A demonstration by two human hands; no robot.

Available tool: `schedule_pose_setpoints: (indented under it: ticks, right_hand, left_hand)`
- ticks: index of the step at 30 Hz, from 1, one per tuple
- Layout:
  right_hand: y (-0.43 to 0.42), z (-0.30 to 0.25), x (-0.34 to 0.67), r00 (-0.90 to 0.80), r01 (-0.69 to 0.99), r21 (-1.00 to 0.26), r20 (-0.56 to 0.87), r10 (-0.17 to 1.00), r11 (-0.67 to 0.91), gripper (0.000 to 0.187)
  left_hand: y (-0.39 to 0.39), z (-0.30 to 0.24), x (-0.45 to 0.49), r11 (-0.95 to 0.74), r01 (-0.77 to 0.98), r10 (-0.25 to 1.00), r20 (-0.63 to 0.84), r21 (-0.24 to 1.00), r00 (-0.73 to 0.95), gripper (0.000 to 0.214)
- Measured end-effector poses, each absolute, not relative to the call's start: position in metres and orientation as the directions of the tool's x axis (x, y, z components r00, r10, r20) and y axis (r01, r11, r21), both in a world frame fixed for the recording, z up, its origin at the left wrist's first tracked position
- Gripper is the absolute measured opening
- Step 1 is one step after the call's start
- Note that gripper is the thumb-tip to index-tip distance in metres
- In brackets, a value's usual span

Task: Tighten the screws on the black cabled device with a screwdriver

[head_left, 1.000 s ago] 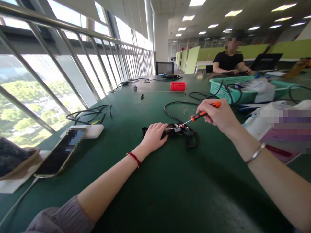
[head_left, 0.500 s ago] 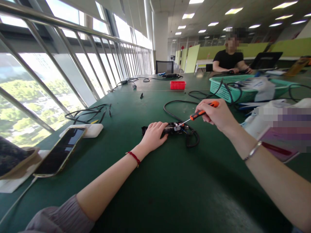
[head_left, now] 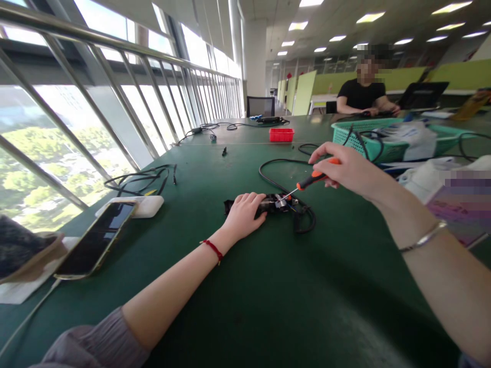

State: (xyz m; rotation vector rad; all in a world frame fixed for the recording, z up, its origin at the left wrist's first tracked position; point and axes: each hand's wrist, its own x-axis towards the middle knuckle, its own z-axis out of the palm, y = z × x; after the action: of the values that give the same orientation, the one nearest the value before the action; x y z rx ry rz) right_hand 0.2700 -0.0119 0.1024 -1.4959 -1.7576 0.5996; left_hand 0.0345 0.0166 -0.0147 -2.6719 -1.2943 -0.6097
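On the green table lies a black corded device (head_left: 271, 204), its right part uncovered so that metal parts and wires show. My left hand (head_left: 245, 210) is wrapped over the device's left part and presses it to the table. In my right hand (head_left: 343, 167) is a screwdriver (head_left: 312, 179) with an orange and black handle, held between thumb and fingers. The shaft slants down to the left, and its tip meets the exposed inside of the device. A black cord (head_left: 268, 168) loops behind and to the right of the device.
A red tray (head_left: 281, 135) stands farther back. At right are a green basket (head_left: 387, 148) with cables and bags, and a pink-purple package (head_left: 460, 204). A phone (head_left: 95, 240) rests against a white box (head_left: 149, 206) at left. Across the table sits a person (head_left: 362, 96).
My right hand has shifted its grip on the screwdriver, with fingers lifted and wrist turned; the handle sits slightly lower and farther left. My left hand stays on the device.
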Motion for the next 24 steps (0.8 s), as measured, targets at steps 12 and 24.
schedule_pose_setpoints:
  ticks: [12, 24]
  right_hand:
    - [-0.012, 0.147, 0.267, -0.095, 0.912, -0.409, -0.135, 0.986, 0.032, 0.043]
    - [0.0, 0.138, 0.293, -0.224, 0.838, -0.516, -0.033, 0.974, 0.175, 0.027]
  left_hand:
    - [0.018, -0.015, 0.034, -0.632, 0.769, 0.732, 0.397, 0.094, 0.554, 0.04]
    - [0.017, -0.016, 0.032, -0.622, 0.777, 0.743, 0.391, 0.102, 0.543, 0.04]
